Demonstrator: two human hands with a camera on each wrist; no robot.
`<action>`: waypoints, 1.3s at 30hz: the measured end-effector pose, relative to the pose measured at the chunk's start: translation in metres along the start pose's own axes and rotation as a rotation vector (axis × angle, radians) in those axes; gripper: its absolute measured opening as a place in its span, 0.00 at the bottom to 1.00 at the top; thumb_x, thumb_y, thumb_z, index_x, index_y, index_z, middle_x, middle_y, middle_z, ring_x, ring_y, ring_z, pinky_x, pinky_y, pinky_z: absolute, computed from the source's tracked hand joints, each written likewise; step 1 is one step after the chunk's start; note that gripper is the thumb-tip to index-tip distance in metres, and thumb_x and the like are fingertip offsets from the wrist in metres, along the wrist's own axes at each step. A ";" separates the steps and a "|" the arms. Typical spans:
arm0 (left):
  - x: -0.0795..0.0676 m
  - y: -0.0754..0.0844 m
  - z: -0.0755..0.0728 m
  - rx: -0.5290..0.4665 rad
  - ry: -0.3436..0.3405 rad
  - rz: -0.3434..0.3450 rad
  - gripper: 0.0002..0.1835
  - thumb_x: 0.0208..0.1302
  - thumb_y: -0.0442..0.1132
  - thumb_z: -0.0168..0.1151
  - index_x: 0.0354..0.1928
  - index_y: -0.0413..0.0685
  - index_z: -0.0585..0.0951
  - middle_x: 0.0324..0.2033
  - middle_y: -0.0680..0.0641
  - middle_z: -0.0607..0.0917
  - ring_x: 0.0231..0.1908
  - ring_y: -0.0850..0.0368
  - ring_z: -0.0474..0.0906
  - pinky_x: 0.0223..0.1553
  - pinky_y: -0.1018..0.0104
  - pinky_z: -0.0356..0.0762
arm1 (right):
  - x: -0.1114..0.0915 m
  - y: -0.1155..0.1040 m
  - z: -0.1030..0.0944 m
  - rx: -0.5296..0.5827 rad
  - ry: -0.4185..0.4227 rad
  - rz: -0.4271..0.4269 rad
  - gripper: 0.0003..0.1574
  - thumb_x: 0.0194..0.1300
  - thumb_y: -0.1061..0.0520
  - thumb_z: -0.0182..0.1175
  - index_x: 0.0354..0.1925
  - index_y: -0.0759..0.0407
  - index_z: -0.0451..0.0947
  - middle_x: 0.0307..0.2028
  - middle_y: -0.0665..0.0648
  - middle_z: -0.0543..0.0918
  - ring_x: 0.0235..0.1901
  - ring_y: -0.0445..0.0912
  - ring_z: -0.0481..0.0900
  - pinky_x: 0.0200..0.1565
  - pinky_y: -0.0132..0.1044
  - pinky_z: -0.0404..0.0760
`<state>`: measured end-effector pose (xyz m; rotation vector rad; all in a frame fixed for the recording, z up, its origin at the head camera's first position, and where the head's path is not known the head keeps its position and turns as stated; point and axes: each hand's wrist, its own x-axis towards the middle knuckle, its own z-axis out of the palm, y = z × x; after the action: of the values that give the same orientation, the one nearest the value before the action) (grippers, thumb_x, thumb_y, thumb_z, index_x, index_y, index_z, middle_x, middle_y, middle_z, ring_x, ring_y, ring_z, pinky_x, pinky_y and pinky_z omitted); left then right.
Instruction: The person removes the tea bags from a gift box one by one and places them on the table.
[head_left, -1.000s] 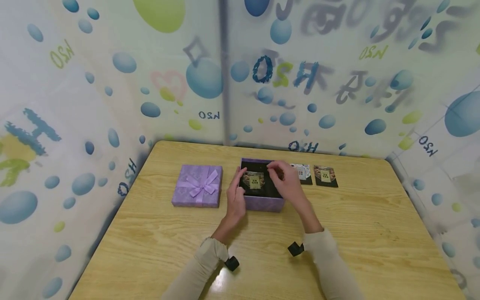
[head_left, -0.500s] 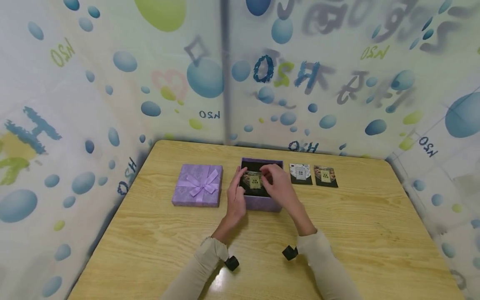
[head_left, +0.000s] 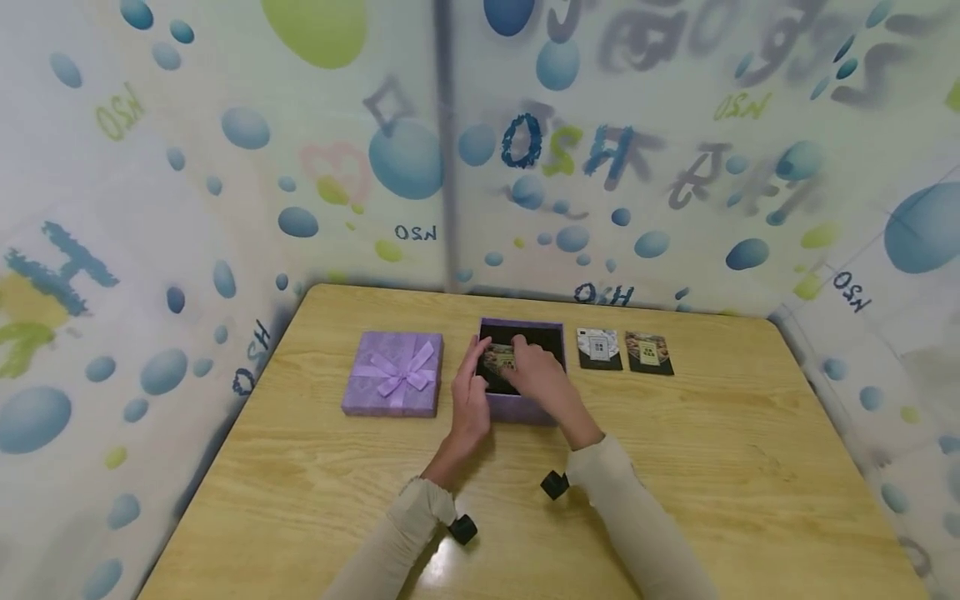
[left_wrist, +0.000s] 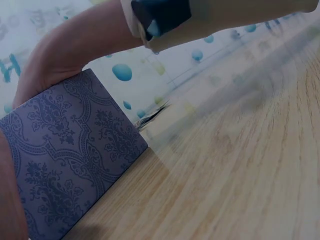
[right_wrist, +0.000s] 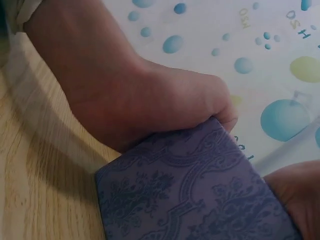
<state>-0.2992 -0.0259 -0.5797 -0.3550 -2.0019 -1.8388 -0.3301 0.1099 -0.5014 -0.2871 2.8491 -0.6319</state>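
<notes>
A purple patterned gift box (head_left: 519, 408) stands lidless on the table, with a black lining inside. A small dark packet with a pale label (head_left: 497, 357) lies in its left part. My left hand (head_left: 470, 404) holds the box's left wall, thumb and fingertips at the rim. My right hand (head_left: 538, 372) reaches over the box's right side, its fingers down at the packet's right edge; whether they pinch it is hidden. In the right wrist view the right hand (right_wrist: 150, 100) bends over the rim of the box (right_wrist: 180, 190). The left wrist view shows the box's patterned wall (left_wrist: 70, 150).
Left of the box sits its purple lid (head_left: 393, 375), tied with a ribbon bow. To the right lie a white-and-black packet (head_left: 599, 348) and a dark pictured packet (head_left: 649, 353) on the wooden table (head_left: 720, 467). A printed curtain wall (head_left: 660, 192) rises behind.
My right hand has moved left and down, from the box's right part onto the packet. The left hand has stayed on the box's left wall.
</notes>
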 end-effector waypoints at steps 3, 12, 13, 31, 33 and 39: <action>-0.001 0.002 -0.002 -0.015 -0.003 -0.007 0.36 0.65 0.16 0.35 0.73 0.37 0.73 0.75 0.35 0.69 0.79 0.38 0.55 0.75 0.38 0.52 | 0.005 -0.002 0.004 -0.007 -0.025 0.049 0.40 0.72 0.46 0.67 0.68 0.70 0.66 0.44 0.68 0.85 0.32 0.55 0.85 0.34 0.47 0.84; -0.002 -0.003 -0.002 0.002 -0.003 -0.003 0.36 0.66 0.23 0.34 0.74 0.44 0.73 0.77 0.41 0.67 0.79 0.39 0.55 0.75 0.40 0.54 | 0.008 -0.002 0.009 -0.035 -0.010 0.092 0.43 0.67 0.50 0.72 0.68 0.70 0.66 0.52 0.71 0.82 0.46 0.63 0.85 0.47 0.55 0.85; -0.002 -0.002 -0.002 0.007 -0.002 -0.006 0.36 0.66 0.23 0.34 0.74 0.44 0.73 0.77 0.42 0.67 0.79 0.40 0.55 0.75 0.41 0.55 | 0.008 -0.002 0.009 -0.036 -0.001 0.089 0.43 0.67 0.50 0.72 0.68 0.70 0.66 0.53 0.72 0.81 0.47 0.64 0.85 0.47 0.55 0.85; 0.001 -0.001 -0.001 0.010 0.002 0.002 0.36 0.64 0.20 0.36 0.73 0.43 0.74 0.76 0.41 0.68 0.79 0.41 0.56 0.75 0.41 0.55 | 0.009 0.000 0.005 -0.029 0.020 -0.008 0.40 0.70 0.61 0.66 0.75 0.64 0.62 0.37 0.61 0.83 0.30 0.55 0.81 0.29 0.45 0.76; 0.001 -0.002 -0.001 0.014 0.003 0.000 0.36 0.64 0.21 0.36 0.73 0.44 0.74 0.76 0.40 0.67 0.79 0.41 0.57 0.75 0.42 0.55 | 0.009 0.001 0.005 -0.013 0.031 -0.043 0.39 0.71 0.63 0.63 0.75 0.64 0.62 0.29 0.58 0.80 0.22 0.51 0.76 0.23 0.41 0.69; 0.005 -0.001 0.003 0.015 -0.002 -0.002 0.36 0.64 0.23 0.35 0.73 0.45 0.74 0.77 0.35 0.65 0.79 0.41 0.57 0.75 0.41 0.56 | 0.010 0.004 -0.001 0.037 0.076 -0.099 0.38 0.73 0.66 0.57 0.76 0.63 0.59 0.20 0.56 0.73 0.13 0.45 0.62 0.18 0.37 0.60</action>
<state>-0.3042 -0.0230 -0.5781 -0.3508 -2.0164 -1.8247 -0.3402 0.1117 -0.5036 -0.4092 2.9062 -0.7282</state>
